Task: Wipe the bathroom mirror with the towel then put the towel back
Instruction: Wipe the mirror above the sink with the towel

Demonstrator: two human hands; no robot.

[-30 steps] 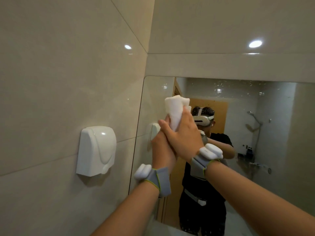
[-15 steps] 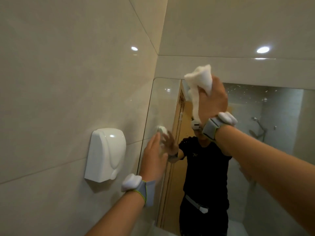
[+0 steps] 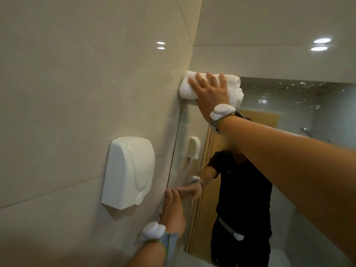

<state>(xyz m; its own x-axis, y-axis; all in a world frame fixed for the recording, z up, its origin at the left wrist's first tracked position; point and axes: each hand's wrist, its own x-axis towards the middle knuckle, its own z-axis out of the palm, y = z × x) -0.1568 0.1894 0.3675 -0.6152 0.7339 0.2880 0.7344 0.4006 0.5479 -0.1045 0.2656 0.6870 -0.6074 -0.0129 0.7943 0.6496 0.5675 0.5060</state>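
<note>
Right hand: fingers spread flat, pressing white towel against top left corner of mirror. Left hand: open, fingertips on mirror's left edge, beside wall dryer.

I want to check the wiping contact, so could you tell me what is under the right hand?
The folded white towel lies under the right hand, pressed flat at the mirror top-left corner. The glass directly beneath the towel is covered.

A white towel is showing at upper centre. A white dispenser is hanging at centre left on beige tiles. White wrist devices on grey bands are showing; the reflection is wearing black.
</note>
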